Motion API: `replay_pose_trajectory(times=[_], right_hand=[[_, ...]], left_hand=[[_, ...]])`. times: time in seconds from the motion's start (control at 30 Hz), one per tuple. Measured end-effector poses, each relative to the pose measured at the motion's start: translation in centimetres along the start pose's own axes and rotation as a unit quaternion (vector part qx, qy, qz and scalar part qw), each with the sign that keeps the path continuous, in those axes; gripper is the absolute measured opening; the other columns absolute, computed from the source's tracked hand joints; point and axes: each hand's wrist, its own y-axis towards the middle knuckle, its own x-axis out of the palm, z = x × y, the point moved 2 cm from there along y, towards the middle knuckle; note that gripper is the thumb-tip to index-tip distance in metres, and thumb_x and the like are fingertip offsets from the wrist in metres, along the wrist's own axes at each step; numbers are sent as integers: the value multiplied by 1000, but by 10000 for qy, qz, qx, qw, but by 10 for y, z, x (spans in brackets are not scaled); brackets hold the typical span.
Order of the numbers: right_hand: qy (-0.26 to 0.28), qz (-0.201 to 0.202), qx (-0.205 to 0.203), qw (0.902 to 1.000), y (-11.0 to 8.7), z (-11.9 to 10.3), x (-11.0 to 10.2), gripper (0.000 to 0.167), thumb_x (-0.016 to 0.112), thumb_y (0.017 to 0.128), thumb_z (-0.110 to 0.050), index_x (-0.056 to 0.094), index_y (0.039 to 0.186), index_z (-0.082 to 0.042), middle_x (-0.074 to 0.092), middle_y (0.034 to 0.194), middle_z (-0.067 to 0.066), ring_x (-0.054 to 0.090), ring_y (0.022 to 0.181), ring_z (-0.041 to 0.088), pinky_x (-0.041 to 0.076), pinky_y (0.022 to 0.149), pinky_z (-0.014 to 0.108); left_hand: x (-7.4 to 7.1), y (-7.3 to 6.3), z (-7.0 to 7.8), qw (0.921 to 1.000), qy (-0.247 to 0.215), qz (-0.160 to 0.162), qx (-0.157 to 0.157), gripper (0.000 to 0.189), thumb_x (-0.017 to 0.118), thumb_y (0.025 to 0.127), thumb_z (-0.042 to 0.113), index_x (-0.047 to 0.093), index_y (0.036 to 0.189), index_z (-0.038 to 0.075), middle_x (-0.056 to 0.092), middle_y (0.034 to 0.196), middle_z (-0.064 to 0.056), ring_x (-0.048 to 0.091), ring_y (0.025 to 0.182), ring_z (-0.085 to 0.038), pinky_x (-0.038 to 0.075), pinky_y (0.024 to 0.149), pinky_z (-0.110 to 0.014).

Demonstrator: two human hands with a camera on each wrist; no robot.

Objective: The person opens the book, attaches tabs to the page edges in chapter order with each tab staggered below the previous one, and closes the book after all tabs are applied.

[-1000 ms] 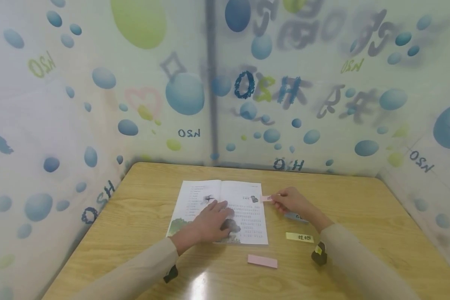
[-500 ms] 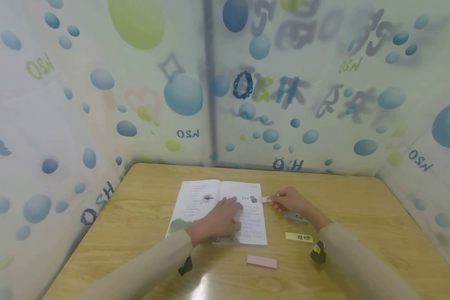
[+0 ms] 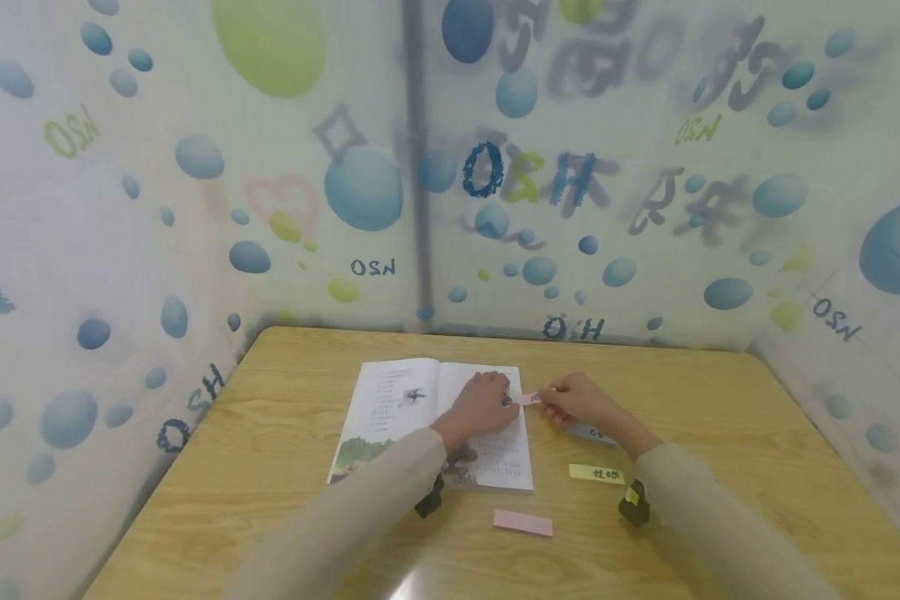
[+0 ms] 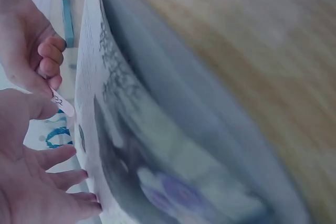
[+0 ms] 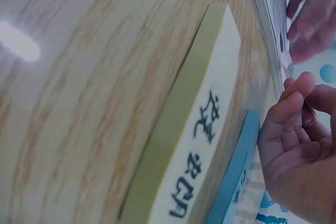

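Observation:
An open book (image 3: 385,421) with printed text and pictures lies on the table. My right hand (image 3: 585,404) pinches a small pink sticky note strip (image 4: 63,103) with handwriting on it, at the right edge of the right page. My left hand (image 3: 482,407) lies over the upper part of that page, its fingers (image 4: 65,179) spread and touching the paper. Its thumb is close to the pink strip; whether they touch, I cannot tell. Partly under my right hand lies a blue sticky note pad (image 5: 236,174), and nearer to me a yellow one (image 5: 205,114), both with handwriting.
A pink sticky note pad (image 3: 522,522) lies in front of the book. The wooden table (image 3: 270,500) meets walls (image 3: 307,292) printed with bubbles at the back. Dark wrist devices (image 3: 633,504) hang below both sleeves.
My left hand has slid rightward and up across the page, from the book's middle to beside the pink strip. My right hand has stayed at the page edge, still pinching the strip.

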Motion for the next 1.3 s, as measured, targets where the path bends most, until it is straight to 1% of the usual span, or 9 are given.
replay_pose_trajectory(times=[0.13,0.27,0.37,0.5,0.6,0.73,0.87,1.03,1.3], right_hand=[[40,-27,62,10000,1,0,1,25,59,102,-14,71,88,4,65,71,8,58,60,13,51,55,24],[75,-31,67,9999,0,-1,1,25,59,102,-14,71,89,4,65,72,8,59,60,13,52,55,24],[70,-14,52,10000,0,-2,1,25,59,102,-13,71,89,4,65,71,8,59,60,13,51,55,24],[58,-19,39,10000,0,-2,2,25,58,102,-13,70,88,4,64,70,7,59,60,13,51,55,23],[49,-35,28,10000,0,-2,2,25,58,102,-13,70,88,4,64,70,7,60,60,13,51,55,23],[0,-58,16,10000,0,-2,1,25,58,102,-13,71,89,4,65,71,8,60,60,13,52,55,24],[-70,-116,-33,9999,0,-1,1,25,58,103,-14,71,89,3,65,72,7,60,60,13,53,55,25],[-133,-127,-48,9998,1,0,-2,26,58,102,-14,71,89,3,65,72,8,61,60,14,54,56,26],[-293,-69,-6,9995,1,5,-13,26,59,103,-19,73,93,1,66,76,9,63,65,17,55,60,28]], left_hand=[[1,13,4,9993,26,183,-338,39,54,105,29,59,129,-2,59,133,-17,51,130,-31,28,117,-40],[5,23,5,9975,289,192,-623,42,54,105,29,55,132,-4,56,136,-18,49,131,-32,28,117,-41],[10,28,5,9959,451,191,-757,41,56,105,30,55,132,-2,56,134,-17,49,127,-30,32,114,-42],[12,30,5,9951,437,175,-867,41,59,103,30,55,131,1,56,132,-15,49,123,-29,35,112,-43],[10,28,5,9956,369,120,-854,41,61,102,29,55,131,1,56,132,-14,49,124,-29,35,112,-43],[5,24,7,9965,296,41,-777,45,65,100,28,53,133,0,53,138,-16,44,134,-34,31,115,-46],[5,21,6,9970,285,-57,-718,50,65,100,28,50,139,0,45,149,-20,34,142,-39,26,117,-48],[5,16,5,9975,357,-119,-596,53,64,99,26,48,142,-1,38,155,-23,30,145,-41,24,118,-48],[-3,-1,5,9970,627,-214,-399,46,64,97,23,55,136,1,46,150,-21,37,142,-39,27,117,-47]])
